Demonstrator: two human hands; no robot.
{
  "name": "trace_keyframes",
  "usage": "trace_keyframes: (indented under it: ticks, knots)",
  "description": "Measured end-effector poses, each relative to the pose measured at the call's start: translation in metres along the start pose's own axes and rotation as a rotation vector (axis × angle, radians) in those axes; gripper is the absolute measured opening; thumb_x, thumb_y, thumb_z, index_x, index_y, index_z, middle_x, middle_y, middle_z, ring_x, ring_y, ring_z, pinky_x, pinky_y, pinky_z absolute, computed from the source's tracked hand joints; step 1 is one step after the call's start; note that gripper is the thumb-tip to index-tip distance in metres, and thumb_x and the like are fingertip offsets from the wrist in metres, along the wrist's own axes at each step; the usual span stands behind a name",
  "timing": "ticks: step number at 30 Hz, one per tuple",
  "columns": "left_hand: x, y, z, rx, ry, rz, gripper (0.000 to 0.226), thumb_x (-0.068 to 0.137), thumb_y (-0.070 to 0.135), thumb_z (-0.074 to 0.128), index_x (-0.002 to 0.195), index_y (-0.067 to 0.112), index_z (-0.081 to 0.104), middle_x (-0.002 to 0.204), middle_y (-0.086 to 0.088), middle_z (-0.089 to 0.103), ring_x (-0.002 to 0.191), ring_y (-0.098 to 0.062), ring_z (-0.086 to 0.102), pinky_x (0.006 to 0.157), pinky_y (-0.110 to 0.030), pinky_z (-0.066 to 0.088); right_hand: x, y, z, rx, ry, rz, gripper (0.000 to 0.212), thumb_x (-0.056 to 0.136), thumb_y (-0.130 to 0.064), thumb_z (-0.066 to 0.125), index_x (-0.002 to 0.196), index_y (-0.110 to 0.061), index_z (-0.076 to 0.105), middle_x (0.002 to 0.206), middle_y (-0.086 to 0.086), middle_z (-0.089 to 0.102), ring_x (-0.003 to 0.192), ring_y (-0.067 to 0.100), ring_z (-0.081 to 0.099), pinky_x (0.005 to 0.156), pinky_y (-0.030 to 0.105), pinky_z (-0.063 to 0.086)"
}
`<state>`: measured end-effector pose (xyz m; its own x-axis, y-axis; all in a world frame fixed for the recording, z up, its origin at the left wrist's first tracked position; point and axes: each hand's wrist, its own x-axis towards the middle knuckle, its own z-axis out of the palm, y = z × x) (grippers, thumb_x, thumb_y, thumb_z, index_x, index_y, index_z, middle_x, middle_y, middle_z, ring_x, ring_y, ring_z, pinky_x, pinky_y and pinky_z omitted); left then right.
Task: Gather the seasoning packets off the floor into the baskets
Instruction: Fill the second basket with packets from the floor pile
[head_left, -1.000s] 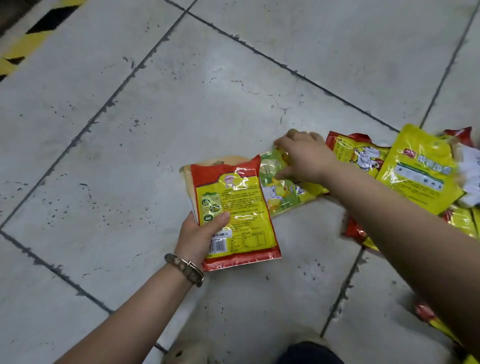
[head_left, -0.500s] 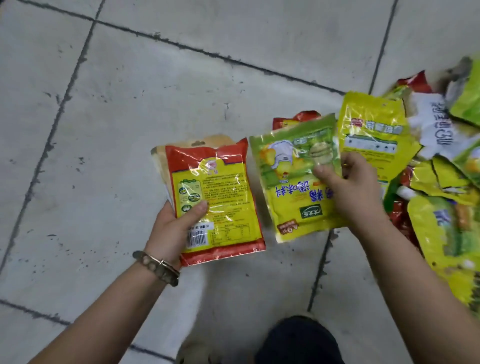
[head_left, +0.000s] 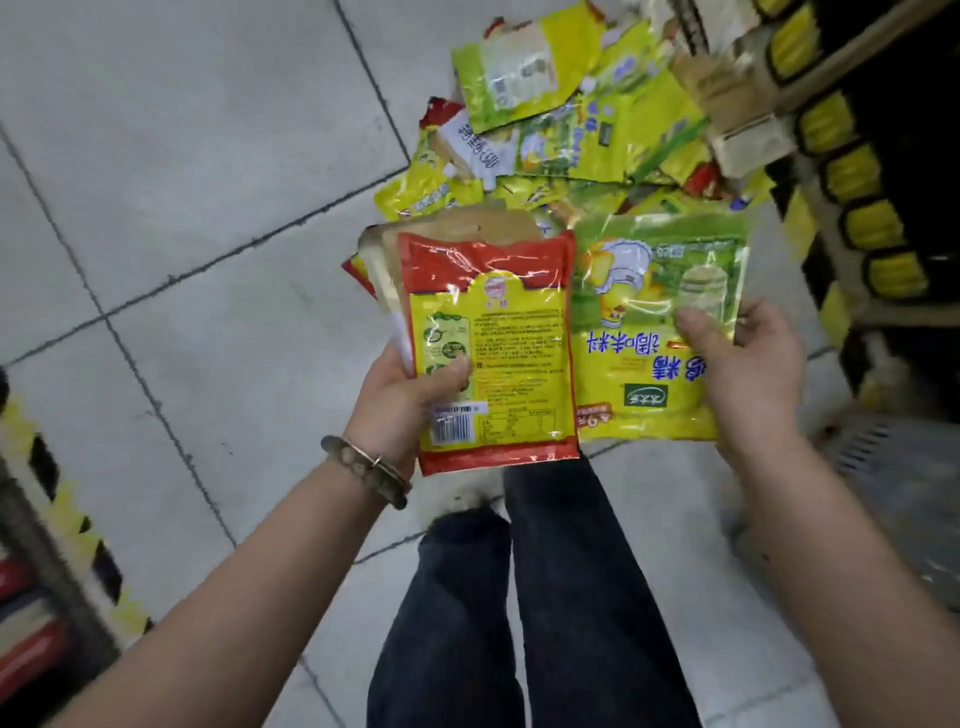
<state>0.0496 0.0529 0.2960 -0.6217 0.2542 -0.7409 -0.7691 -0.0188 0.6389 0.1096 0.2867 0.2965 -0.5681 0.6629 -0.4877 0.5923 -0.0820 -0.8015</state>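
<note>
left hand grasps red packet | right hand grasps green packet, at 3 o'clock of the red one | packet pile on floor at 12 o'clock

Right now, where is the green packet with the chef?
Head view, right of centre: the green packet is held in the right hand, beside the red packet in the left hand.

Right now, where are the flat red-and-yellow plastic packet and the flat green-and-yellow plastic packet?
red-and-yellow plastic packet (head_left: 519, 343): head view, yellow text panel.
green-and-yellow plastic packet (head_left: 623, 270): head view, cartoon picture.
</note>
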Motion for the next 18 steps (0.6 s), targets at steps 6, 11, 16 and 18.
trace_keyframes:
  ticks: [6, 11, 16, 18]
  knots:
    - [-0.096, 0.030, 0.106, 0.250, -0.132, -0.122, 0.034, 0.072, 0.000, 0.070, 0.104, 0.010, 0.063, 0.098, -0.008, 0.073, 0.089, -0.029, 0.070, 0.078, -0.044, 0.056, -0.090, -0.034, -0.137, 0.140, 0.288, 0.184, 0.017, 0.085, -0.011, 0.068, 0.084, -0.020, 0.054, 0.078, -0.006, 0.065, 0.063, 0.004, 0.062, 0.069, 0.030, 0.053]
    - [-0.130, 0.003, 0.224, 0.457, -0.289, -0.150, 0.026, 0.073, -0.006, 0.069, 0.093, 0.011, 0.067, 0.080, -0.001, 0.074, 0.073, -0.021, 0.072, 0.063, -0.034, 0.058, -0.136, -0.005, -0.247, 0.171, 0.556, 0.257, 0.013, 0.084, -0.016, 0.070, 0.089, -0.018, 0.057, 0.093, 0.006, 0.068, 0.080, 0.015, 0.064, 0.079, 0.034, 0.051]
    - [-0.151, -0.081, 0.349, 0.648, -0.453, -0.109, 0.023, 0.070, -0.003, 0.075, 0.087, 0.010, 0.068, 0.062, 0.010, 0.070, 0.058, -0.005, 0.067, 0.050, -0.019, 0.051, -0.157, 0.075, -0.362, 0.227, 0.806, 0.368, 0.020, 0.073, -0.034, 0.071, 0.081, -0.019, 0.060, 0.082, 0.001, 0.067, 0.073, 0.016, 0.061, 0.069, 0.037, 0.049]
    - [-0.161, -0.130, 0.396, 0.674, -0.480, -0.147, 0.025, 0.070, -0.004, 0.076, 0.089, 0.007, 0.064, 0.056, 0.010, 0.067, 0.049, -0.004, 0.064, 0.041, -0.017, 0.048, -0.161, 0.112, -0.406, 0.225, 0.872, 0.388, 0.023, 0.073, -0.035, 0.070, 0.084, -0.016, 0.062, 0.076, -0.004, 0.065, 0.067, 0.013, 0.058, 0.065, 0.033, 0.047]
